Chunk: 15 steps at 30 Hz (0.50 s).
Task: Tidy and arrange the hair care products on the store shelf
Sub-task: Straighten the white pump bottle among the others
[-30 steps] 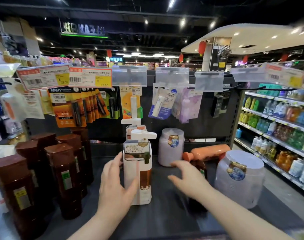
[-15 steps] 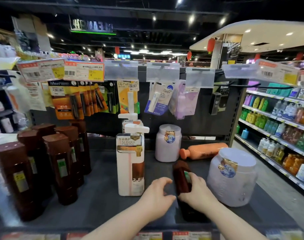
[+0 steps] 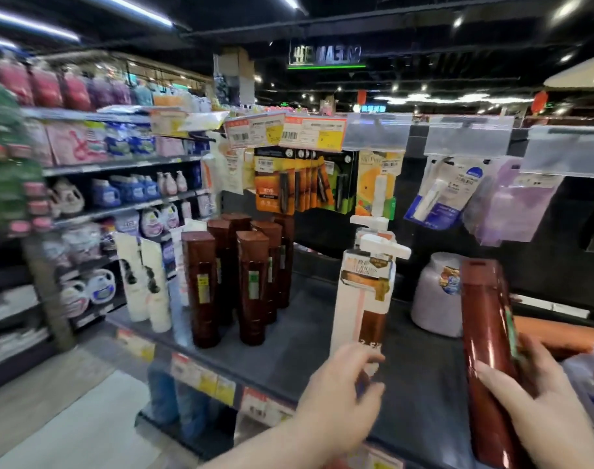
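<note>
My right hand grips a dark brown bottle, held upright above the dark shelf at the right. My left hand hovers in front of the base of a white pump bottle with its fingers loosely curled; nothing is in it. A group of several matching brown bottles stands upright at the shelf's left part. Two white tubes stand at the far left end. A lilac jar sits at the back right, and an orange bottle lies behind my right hand.
Hanging packs and price tags line the rail above the shelf. Another shelving unit with detergents stands to the left across the aisle floor. A second jar's edge shows at the far right. Shelf-edge labels run along the front.
My right hand has lifted the lying brown bottle off the shelf and stood it upright. My left hand has let go of it and moved left. The view has swung left.
</note>
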### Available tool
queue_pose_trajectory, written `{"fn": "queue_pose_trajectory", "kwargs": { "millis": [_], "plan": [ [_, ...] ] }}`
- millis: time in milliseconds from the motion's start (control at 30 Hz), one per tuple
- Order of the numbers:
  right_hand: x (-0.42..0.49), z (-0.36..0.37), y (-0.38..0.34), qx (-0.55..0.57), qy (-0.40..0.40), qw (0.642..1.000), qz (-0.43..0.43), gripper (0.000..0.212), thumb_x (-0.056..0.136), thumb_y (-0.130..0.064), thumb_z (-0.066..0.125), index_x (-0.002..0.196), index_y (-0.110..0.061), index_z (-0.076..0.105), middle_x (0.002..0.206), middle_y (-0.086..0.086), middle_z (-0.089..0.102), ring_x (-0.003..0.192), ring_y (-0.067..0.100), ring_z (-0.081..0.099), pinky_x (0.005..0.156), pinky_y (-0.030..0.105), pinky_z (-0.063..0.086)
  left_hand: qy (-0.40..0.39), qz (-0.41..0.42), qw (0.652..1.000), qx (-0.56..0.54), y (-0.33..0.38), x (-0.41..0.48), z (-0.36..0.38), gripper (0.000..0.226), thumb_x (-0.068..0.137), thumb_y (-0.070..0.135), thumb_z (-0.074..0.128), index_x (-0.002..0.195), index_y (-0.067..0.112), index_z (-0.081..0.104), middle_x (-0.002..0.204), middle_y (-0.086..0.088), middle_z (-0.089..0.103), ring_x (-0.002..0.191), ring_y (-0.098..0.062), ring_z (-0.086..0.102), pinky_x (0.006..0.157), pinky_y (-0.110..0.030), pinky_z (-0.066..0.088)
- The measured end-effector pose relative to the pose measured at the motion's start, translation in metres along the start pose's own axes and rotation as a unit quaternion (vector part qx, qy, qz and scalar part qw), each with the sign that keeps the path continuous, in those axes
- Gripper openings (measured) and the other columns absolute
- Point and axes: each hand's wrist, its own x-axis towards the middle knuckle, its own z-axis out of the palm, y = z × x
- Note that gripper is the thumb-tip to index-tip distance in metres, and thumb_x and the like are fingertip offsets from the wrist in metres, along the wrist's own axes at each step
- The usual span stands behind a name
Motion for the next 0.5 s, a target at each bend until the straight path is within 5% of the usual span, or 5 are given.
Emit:
{"fn": "queue_pose_trajectory", "kwargs": {
  "millis": [67, 167, 233, 367, 500],
  "plan": [
    [-0.006, 0.016, -0.014, 0.051, -0.051, 0.997, -0.027, 0.073, 0.071, -0.003, 0.074, 0.136, -0.022, 0.045, 0.117, -0.002, 0.064, 0.103, 0.016, 0.06, 0.082, 0.022, 0.054, 0.041, -0.003, 0.999, 0.007, -0.009, -0.002, -0.018, 0.025, 0.086, 0.02, 0.055, 0.109, 0.031, 0.052, 0.099, 0.026, 0.045, 0.09, -0.001, 0.052, 0.087, -0.014, 0.043],
    [-0.013, 0.049, -0.032, 0.098, -0.139, 0.984, -0.06, 0.051, 0.066, 0.005, 0.074, 0.104, -0.024, 0.059, 0.087, -0.011, 0.074, 0.078, 0.001, 0.068, 0.058, 0.009, 0.052, 0.099, -0.012, 0.995, 0.02, -0.024, -0.002, -0.047, 0.03, 0.087, 0.013, 0.056, 0.098, 0.039, 0.049, 0.101, 0.022, 0.05, 0.092, 0.0, 0.053, 0.084, -0.013, 0.044],
    [-0.018, 0.081, -0.039, 0.083, -0.182, 0.976, -0.09, 0.055, 0.064, 0.006, 0.078, 0.098, -0.03, 0.056, 0.085, -0.01, 0.073, 0.077, 0.0, 0.069, 0.063, 0.014, 0.054, 0.131, -0.025, 0.991, 0.019, -0.033, -0.003, -0.068, 0.033, 0.086, 0.011, 0.057, 0.094, 0.042, 0.047, 0.1, 0.017, 0.054, 0.09, 0.001, 0.054, 0.08, -0.01, 0.044],
    [-0.027, 0.15, -0.043, 0.002, -0.198, 0.973, -0.117, 0.069, 0.052, -0.028, 0.087, 0.102, -0.05, 0.045, 0.106, -0.015, 0.062, 0.101, 0.006, 0.062, 0.091, 0.033, 0.051, 0.192, -0.039, 0.98, 0.024, -0.053, -0.012, -0.113, 0.037, 0.084, 0.004, 0.059, 0.089, 0.039, 0.051, 0.093, 0.013, 0.057, 0.085, 0.003, 0.053, 0.071, -0.005, 0.042],
    [-0.034, 0.208, -0.046, -0.025, -0.243, 0.961, -0.131, 0.07, 0.066, -0.02, 0.082, 0.113, -0.044, 0.035, 0.106, -0.025, 0.055, 0.099, -0.007, 0.053, 0.087, 0.014, 0.047, 0.246, -0.067, 0.966, 0.028, -0.073, -0.02, -0.156, 0.034, 0.081, 0.003, 0.063, 0.086, 0.035, 0.052, 0.088, 0.006, 0.055, 0.077, -0.004, 0.054, 0.064, -0.01, 0.043]
  ]
}}
